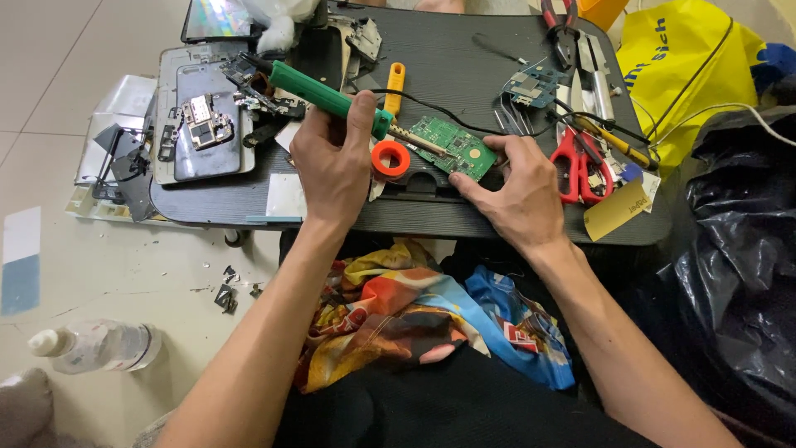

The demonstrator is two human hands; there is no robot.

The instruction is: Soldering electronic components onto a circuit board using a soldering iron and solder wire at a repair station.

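Solder work fills the middle of the black table (464,62). We grip a green-handled soldering iron (327,93) in our left hand (336,162), fingers wrapped round the handle and thumb laid along it, its metal tip lying across the left end of a green circuit board (453,146). Our right hand (518,187) rests on the near right corner of that board — fingers spread flat, holding it down, nothing pinched between them. The board sits at the near middle of the table, just far of the table's front notch. An orange ring-shaped spool (390,158) lies just beside the board's left edge, between our two hands. Red-handled scissors (578,162) lie right of our right hand, close to it. At the far left sits an opened grey device shell (199,124) with small parts on it. On the floor to the near left lies a clear plastic bottle (95,346); a black plastic bag (734,249) bulks at the right.
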